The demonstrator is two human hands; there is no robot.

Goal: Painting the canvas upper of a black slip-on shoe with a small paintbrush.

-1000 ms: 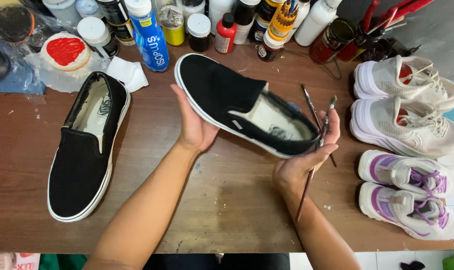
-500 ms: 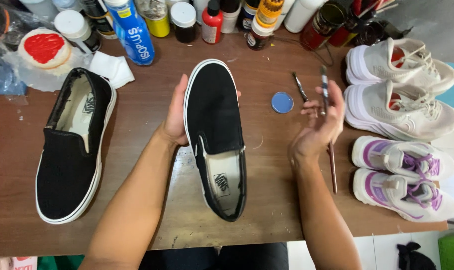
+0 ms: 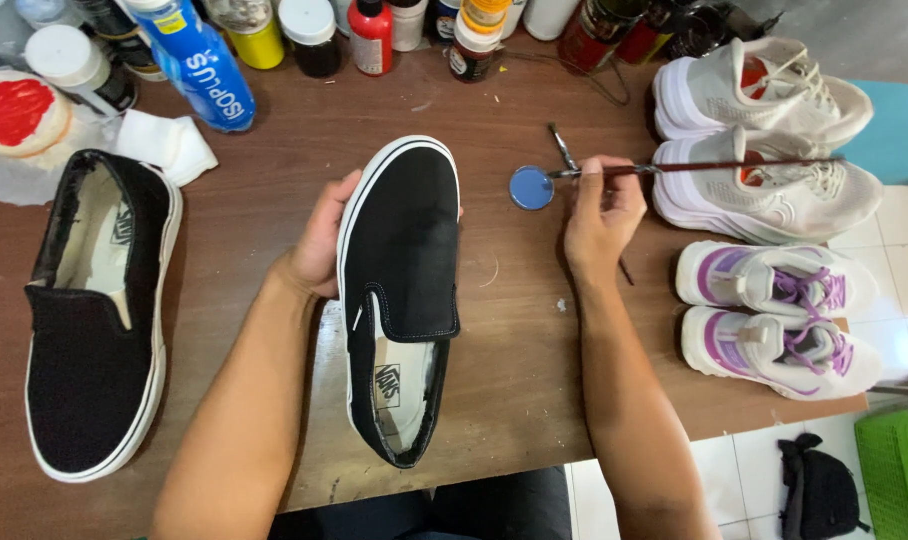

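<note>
My left hand point(image 3: 326, 240) grips the side of a black slip-on shoe point(image 3: 402, 260) with a white sole, held toe-away over the wooden table point(image 3: 514, 340). In my right hand point(image 3: 599, 215) is a thin paintbrush point(image 3: 694, 167), lying level with its tip reaching left to a small round blue cap of paint point(image 3: 531, 187). A second brush point(image 3: 562, 145) lies just behind the cap. The matching black slip-on shoe point(image 3: 99, 310) rests on the table at the left.
Paint bottles and jars point(image 3: 374, 35) line the back edge, with a blue bottle point(image 3: 199, 65). A red-smeared palette point(image 3: 14, 110) and a white cloth point(image 3: 169, 145) lie at the back left. Two white sneakers point(image 3: 764, 140) and two purple-laced sneakers point(image 3: 774, 310) stand at the right edge.
The shoe has turned from lying crosswise to pointing away from me. My right hand has swung the brush from upright to level, its tip now at the blue cap.
</note>
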